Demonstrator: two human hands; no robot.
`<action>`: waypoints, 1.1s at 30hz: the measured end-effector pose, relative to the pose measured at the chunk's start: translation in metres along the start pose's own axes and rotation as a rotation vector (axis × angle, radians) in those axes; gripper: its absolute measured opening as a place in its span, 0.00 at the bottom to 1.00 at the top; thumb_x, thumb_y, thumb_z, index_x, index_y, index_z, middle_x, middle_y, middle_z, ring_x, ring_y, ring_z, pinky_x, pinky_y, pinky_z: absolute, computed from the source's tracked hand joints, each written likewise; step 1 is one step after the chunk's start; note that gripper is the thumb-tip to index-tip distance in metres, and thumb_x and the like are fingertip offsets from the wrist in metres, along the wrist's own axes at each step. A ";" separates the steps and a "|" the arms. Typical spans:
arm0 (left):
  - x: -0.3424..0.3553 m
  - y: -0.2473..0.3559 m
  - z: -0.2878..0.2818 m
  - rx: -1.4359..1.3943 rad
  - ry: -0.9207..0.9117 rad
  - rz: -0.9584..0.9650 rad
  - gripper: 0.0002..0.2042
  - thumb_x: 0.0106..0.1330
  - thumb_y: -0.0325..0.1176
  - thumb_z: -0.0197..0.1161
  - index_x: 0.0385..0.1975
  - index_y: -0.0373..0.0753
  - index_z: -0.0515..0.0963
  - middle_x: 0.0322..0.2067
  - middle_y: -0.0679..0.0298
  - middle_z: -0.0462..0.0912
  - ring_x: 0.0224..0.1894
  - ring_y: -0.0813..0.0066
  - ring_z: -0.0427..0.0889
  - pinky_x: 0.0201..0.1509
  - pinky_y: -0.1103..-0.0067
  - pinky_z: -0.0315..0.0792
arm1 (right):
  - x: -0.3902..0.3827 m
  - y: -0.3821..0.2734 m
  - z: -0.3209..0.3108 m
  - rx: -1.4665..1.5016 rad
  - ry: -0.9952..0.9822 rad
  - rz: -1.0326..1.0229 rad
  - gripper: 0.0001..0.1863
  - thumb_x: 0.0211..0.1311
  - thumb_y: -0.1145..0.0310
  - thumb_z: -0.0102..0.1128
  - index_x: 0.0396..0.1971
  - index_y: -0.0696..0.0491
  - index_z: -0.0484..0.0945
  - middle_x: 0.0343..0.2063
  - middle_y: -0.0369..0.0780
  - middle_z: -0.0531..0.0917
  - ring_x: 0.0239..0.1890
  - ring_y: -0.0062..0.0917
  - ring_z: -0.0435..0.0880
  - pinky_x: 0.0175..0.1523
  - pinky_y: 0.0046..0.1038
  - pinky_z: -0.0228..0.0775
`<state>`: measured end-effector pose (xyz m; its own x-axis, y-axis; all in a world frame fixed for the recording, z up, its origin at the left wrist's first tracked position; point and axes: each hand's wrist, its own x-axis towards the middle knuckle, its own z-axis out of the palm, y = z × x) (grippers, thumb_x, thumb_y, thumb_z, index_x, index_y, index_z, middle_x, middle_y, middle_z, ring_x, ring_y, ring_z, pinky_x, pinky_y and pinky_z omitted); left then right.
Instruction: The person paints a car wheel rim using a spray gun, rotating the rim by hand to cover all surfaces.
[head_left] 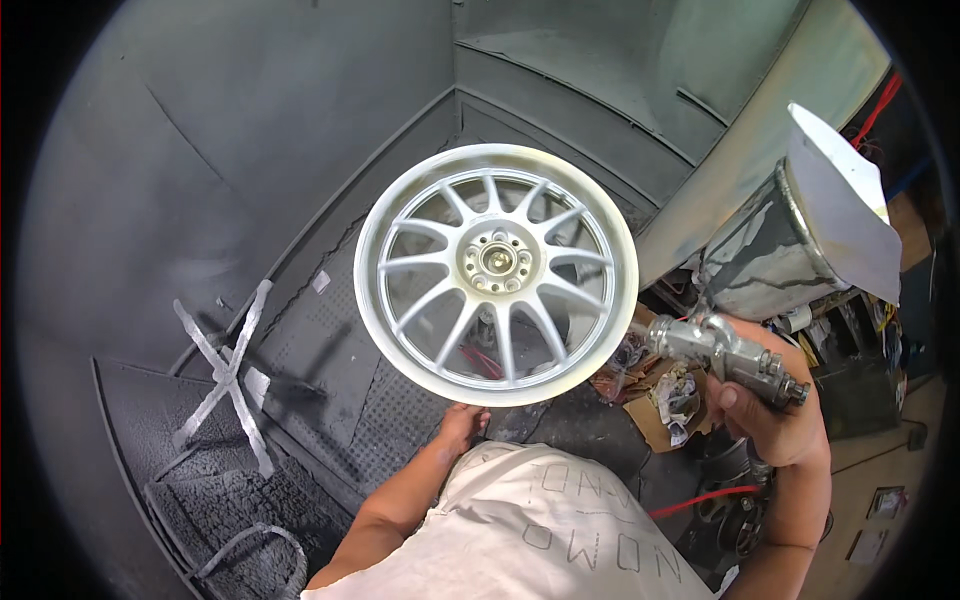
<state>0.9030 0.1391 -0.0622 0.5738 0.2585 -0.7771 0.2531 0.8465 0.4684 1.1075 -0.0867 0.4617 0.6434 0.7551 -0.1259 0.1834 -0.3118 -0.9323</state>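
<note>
A silver-white multi-spoke car wheel [440, 290] sits raised in the middle of the view, its face up toward me; whatever bears it is mostly hidden beneath. My left hand [464, 424] is at the wheel's near edge, just under the rim, with fingers curled. The rim hides part of those fingers, so what they grip does not show. On the right, my right hand [765, 420] is closed around a metal spray gun [725, 355]. The gun's nozzle end faces the wheel. Above its body, a paint-streaked metal cup [775, 250] leans to the right, with a white paper funnel [845, 200] in its mouth.
Grey booth walls [300, 110] stand behind and left. A taped cross-shaped thing [225, 378] is at left, above a rough dark pad [225, 510]. At right are a cardboard box [655, 425] with crumpled material, a red hose [705, 500] and cluttered shelves.
</note>
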 end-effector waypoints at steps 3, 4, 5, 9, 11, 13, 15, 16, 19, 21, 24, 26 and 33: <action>-0.001 -0.001 0.008 0.020 0.032 -0.002 0.04 0.71 0.30 0.64 0.42 0.41 0.81 0.33 0.69 0.84 0.30 0.78 0.83 0.30 0.82 0.75 | 0.002 0.003 -0.001 -0.039 0.076 -0.044 0.28 0.65 0.74 0.64 0.64 0.64 0.71 0.30 0.34 0.81 0.28 0.15 0.77 0.33 0.19 0.70; 0.000 -0.002 0.008 0.016 0.037 -0.007 0.04 0.71 0.30 0.63 0.42 0.41 0.81 0.34 0.68 0.84 0.30 0.78 0.83 0.30 0.82 0.75 | 0.002 0.002 -0.002 -0.045 0.106 -0.015 0.28 0.65 0.73 0.64 0.64 0.65 0.70 0.30 0.34 0.81 0.28 0.15 0.77 0.33 0.19 0.69; 0.001 -0.003 0.010 0.012 0.041 -0.012 0.04 0.71 0.29 0.63 0.42 0.42 0.81 0.34 0.68 0.84 0.30 0.78 0.83 0.30 0.82 0.75 | 0.002 0.003 -0.004 -0.050 0.136 0.015 0.29 0.65 0.73 0.64 0.64 0.65 0.70 0.30 0.34 0.81 0.27 0.14 0.76 0.32 0.19 0.69; 0.003 0.001 0.006 0.029 0.050 -0.032 0.05 0.71 0.28 0.61 0.44 0.42 0.81 0.34 0.68 0.85 0.30 0.79 0.83 0.29 0.81 0.75 | -0.007 0.018 -0.008 -0.090 0.114 0.043 0.29 0.64 0.73 0.65 0.64 0.63 0.71 0.27 0.33 0.80 0.23 0.12 0.74 0.26 0.17 0.65; 0.007 0.002 -0.005 0.018 0.004 0.008 0.05 0.71 0.28 0.60 0.43 0.42 0.81 0.32 0.69 0.85 0.29 0.79 0.83 0.28 0.81 0.75 | -0.010 0.007 0.000 -0.050 0.074 0.119 0.28 0.64 0.75 0.64 0.64 0.62 0.72 0.29 0.33 0.81 0.23 0.12 0.74 0.27 0.17 0.65; 0.007 0.007 -0.005 0.037 -0.012 0.028 0.05 0.71 0.27 0.60 0.43 0.43 0.80 0.30 0.69 0.84 0.28 0.79 0.82 0.26 0.81 0.73 | -0.013 0.007 0.005 -0.012 0.039 0.101 0.27 0.64 0.75 0.63 0.63 0.62 0.72 0.29 0.34 0.82 0.22 0.12 0.74 0.27 0.17 0.65; 0.004 0.012 -0.001 0.072 0.016 0.034 0.05 0.70 0.28 0.60 0.42 0.43 0.80 0.27 0.69 0.84 0.25 0.80 0.80 0.24 0.81 0.71 | -0.014 0.012 0.003 -0.003 0.025 0.064 0.28 0.64 0.74 0.63 0.64 0.62 0.72 0.29 0.34 0.82 0.22 0.12 0.74 0.26 0.17 0.64; 0.002 0.016 0.002 0.096 0.030 0.021 0.05 0.70 0.28 0.60 0.42 0.43 0.80 0.27 0.69 0.83 0.24 0.80 0.79 0.23 0.81 0.70 | -0.014 0.013 0.003 0.003 0.040 0.045 0.28 0.64 0.74 0.64 0.64 0.62 0.71 0.29 0.34 0.82 0.22 0.12 0.74 0.26 0.17 0.64; -0.002 0.021 0.007 0.147 0.071 -0.002 0.05 0.70 0.30 0.60 0.41 0.43 0.80 0.25 0.68 0.83 0.20 0.82 0.75 0.20 0.82 0.67 | -0.014 0.021 -0.002 0.042 0.134 -0.004 0.30 0.65 0.71 0.65 0.65 0.63 0.69 0.29 0.34 0.81 0.23 0.13 0.75 0.26 0.16 0.64; -0.003 0.020 0.012 0.158 0.089 -0.002 0.05 0.70 0.31 0.60 0.41 0.43 0.80 0.24 0.69 0.82 0.19 0.82 0.73 0.19 0.82 0.66 | -0.017 0.025 -0.006 0.066 0.193 -0.003 0.32 0.65 0.69 0.65 0.66 0.64 0.68 0.29 0.35 0.81 0.24 0.14 0.76 0.26 0.16 0.66; -0.004 0.018 0.020 0.127 0.081 -0.029 0.07 0.70 0.31 0.59 0.44 0.45 0.80 0.25 0.69 0.82 0.20 0.82 0.73 0.20 0.82 0.66 | -0.025 0.032 -0.012 0.120 0.226 0.037 0.33 0.63 0.68 0.66 0.66 0.64 0.68 0.30 0.36 0.81 0.28 0.17 0.80 0.25 0.18 0.69; -0.001 0.012 0.026 0.111 -0.002 -0.036 0.09 0.71 0.32 0.59 0.48 0.46 0.80 0.28 0.70 0.83 0.20 0.82 0.74 0.21 0.83 0.67 | -0.033 0.039 -0.013 0.166 0.243 0.097 0.33 0.63 0.68 0.67 0.67 0.63 0.68 0.31 0.36 0.81 0.28 0.18 0.80 0.24 0.18 0.70; 0.011 -0.005 0.053 0.131 -0.040 -0.118 0.04 0.69 0.37 0.64 0.35 0.46 0.78 0.25 0.70 0.78 0.22 0.77 0.74 0.26 0.76 0.70 | -0.030 0.056 -0.017 0.177 0.217 0.129 0.29 0.65 0.68 0.66 0.65 0.59 0.72 0.31 0.35 0.82 0.27 0.14 0.78 0.25 0.17 0.66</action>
<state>0.9495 0.1136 -0.0509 0.5643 0.1402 -0.8136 0.4184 0.8010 0.4282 1.1113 -0.1371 0.4189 0.8004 0.5689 -0.1891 -0.0301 -0.2768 -0.9605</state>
